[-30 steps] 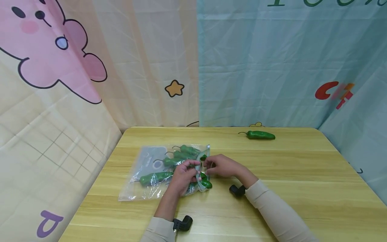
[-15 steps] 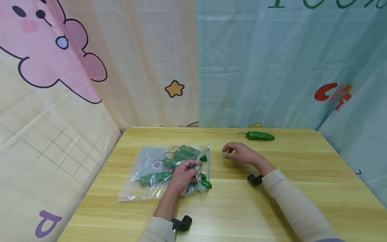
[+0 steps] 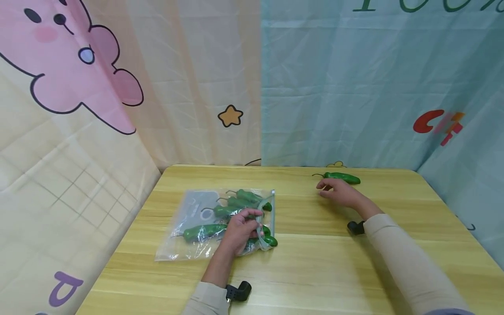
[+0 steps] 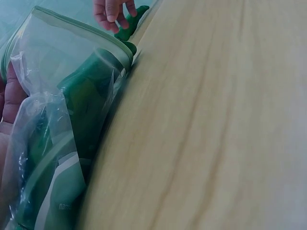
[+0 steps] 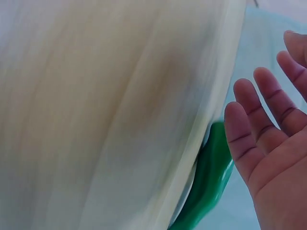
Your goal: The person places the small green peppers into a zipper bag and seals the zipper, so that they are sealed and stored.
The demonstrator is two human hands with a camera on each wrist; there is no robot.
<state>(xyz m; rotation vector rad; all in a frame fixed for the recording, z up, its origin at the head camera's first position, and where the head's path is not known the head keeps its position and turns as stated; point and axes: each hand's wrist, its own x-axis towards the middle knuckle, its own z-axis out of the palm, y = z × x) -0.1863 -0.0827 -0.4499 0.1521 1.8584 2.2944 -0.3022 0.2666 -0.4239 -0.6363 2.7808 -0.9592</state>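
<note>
A clear zip bag [image 3: 177,245] with several green peppers [image 3: 201,232] inside lies on the left half of the table, its mouth facing right. My left hand [image 3: 239,232] pinches the upper edge of that mouth and holds it raised; in the left wrist view, fingers [image 4: 14,96] show at the bag's rim. Some pepper tips stick out toward the mouth. My right hand [image 3: 338,192], fingers loosely spread and holding nothing, hovers just in front of a single green pepper [image 3: 341,177] near the table's back edge. In the right wrist view this pepper [image 5: 206,177] appears beside the fingertips.
The wooden table [image 3: 315,271] reaches back to a printed curtain [image 3: 334,87] hanging behind it. Black wrist cameras [image 3: 238,291] are strapped to both wrists.
My right hand has left the bag's mouth and moved right and back to the lone pepper. My left hand stays on the bag's edge.
</note>
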